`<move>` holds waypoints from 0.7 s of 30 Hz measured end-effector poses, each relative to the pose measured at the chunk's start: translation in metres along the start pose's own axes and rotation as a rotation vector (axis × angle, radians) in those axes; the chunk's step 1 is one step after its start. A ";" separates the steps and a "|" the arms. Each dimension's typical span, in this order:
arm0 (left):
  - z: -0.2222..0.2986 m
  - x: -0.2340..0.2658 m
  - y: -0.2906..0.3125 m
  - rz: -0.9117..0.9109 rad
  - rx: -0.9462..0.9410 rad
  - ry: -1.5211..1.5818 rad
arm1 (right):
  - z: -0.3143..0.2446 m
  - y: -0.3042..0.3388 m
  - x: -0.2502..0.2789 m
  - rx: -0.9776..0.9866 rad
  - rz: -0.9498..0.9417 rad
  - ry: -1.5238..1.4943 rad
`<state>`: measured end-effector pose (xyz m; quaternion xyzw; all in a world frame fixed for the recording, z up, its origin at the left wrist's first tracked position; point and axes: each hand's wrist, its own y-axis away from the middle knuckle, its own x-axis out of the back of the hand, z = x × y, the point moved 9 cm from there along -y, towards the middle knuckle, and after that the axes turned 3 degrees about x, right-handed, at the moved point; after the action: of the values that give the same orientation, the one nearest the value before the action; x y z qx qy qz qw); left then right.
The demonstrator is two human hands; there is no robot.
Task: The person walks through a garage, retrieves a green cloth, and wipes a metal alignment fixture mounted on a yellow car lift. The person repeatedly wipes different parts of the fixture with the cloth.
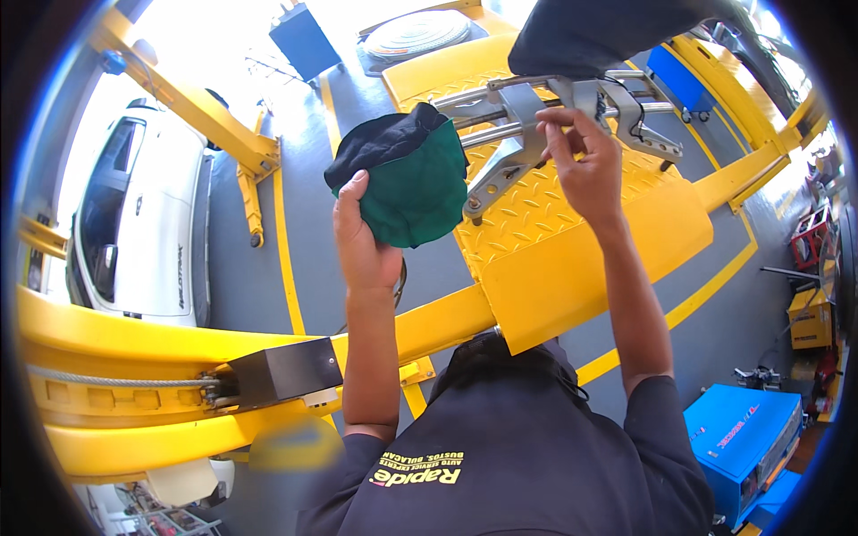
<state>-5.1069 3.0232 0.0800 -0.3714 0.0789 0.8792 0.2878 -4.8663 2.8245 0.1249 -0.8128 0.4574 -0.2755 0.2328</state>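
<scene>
A soft green and black cloth (407, 183), rounded like a cap or pouch, is in my left hand (365, 234). My thumb presses on its near side and the other fingers are hidden behind it. My right hand (585, 165) is raised over a silver metal clamp frame (514, 138) with parallel bars. Its fingers are curled toward the thumb; anything small between them is too hard to make out. Whether the hand touches the frame cannot be told. The frame lies across a yellow tread-plate ramp (563, 196).
A yellow lift beam (152, 344) with a steel cable crosses at left. Beyond it stands a white vehicle (161, 223). A large dark shape (617, 36) hangs over the ramp's far end. At right are a blue case (742, 438) and a yellow case (811, 319).
</scene>
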 end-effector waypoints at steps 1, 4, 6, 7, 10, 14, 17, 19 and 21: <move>0.000 0.004 0.000 0.034 -0.042 0.011 | -0.004 -0.010 0.003 0.186 0.025 0.114; 0.014 0.016 0.015 0.276 -0.438 -0.105 | -0.001 -0.031 -0.004 0.562 0.019 0.282; 0.007 0.007 0.027 0.271 -0.622 -0.381 | 0.010 -0.041 -0.003 0.564 0.076 0.265; -0.010 0.004 0.025 0.168 -0.622 -0.594 | 0.012 -0.043 -0.003 0.545 0.121 0.249; -0.065 -0.071 0.028 -0.347 -0.628 -1.299 | 0.015 -0.035 -0.001 0.563 0.199 0.284; -0.102 -0.097 0.018 -0.483 -0.518 -1.654 | 0.022 -0.025 0.006 0.583 0.198 0.315; -0.108 -0.115 0.010 -0.527 -0.542 -1.775 | 0.024 -0.024 0.009 0.559 0.201 0.276; -0.112 -0.125 -0.002 -0.563 -0.444 -1.859 | 0.026 -0.024 0.008 0.545 0.196 0.259; -0.115 -0.126 -0.015 -0.576 -0.157 -1.921 | 0.030 -0.025 0.007 0.541 0.191 0.250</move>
<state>-4.9581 2.9388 0.0873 0.4723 -0.3379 0.7057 0.4059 -4.8280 2.8336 0.1205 -0.6345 0.4667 -0.4620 0.4076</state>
